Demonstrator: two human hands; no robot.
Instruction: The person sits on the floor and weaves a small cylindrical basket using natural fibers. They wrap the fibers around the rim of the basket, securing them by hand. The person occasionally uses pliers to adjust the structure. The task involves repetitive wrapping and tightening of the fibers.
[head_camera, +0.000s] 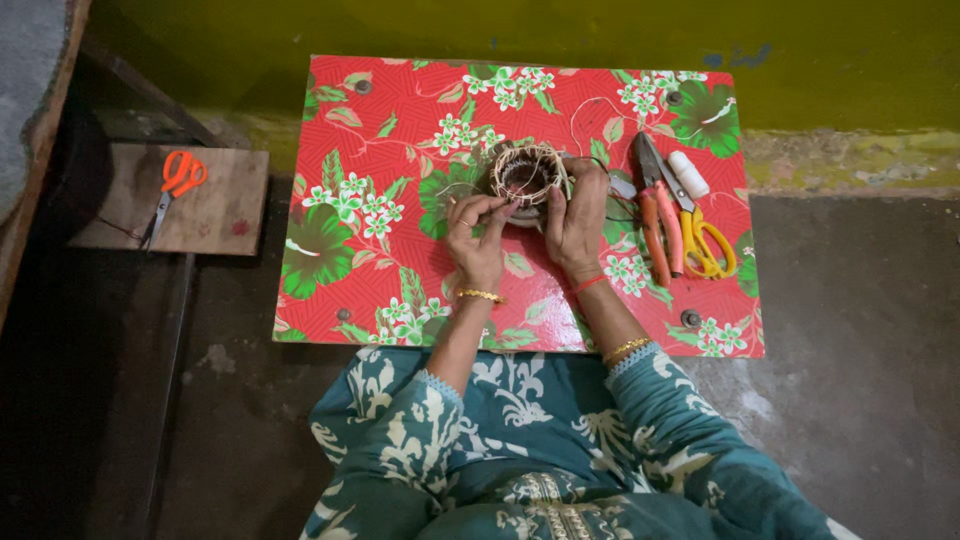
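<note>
The little woven ring (526, 172) of pale string sits on the red flowered table (400, 280), near the far side and about in the middle. It is round, and its open top faces up at the camera. The left hand (477, 235) is just below it and to its left, with fingers pinched together at the ring's near edge. The right hand (577, 215) is on the ring's right side, fingers curled and closed on its rim. A thin string (585, 115) runs from the ring toward the back of the table. Just right of the right hand lie orange pliers (655, 215), yellow scissors (705, 240) and a white spool (688, 174). Orange scissors (172, 190) lie on a wooden board (225, 215) well away to the left.
</note>
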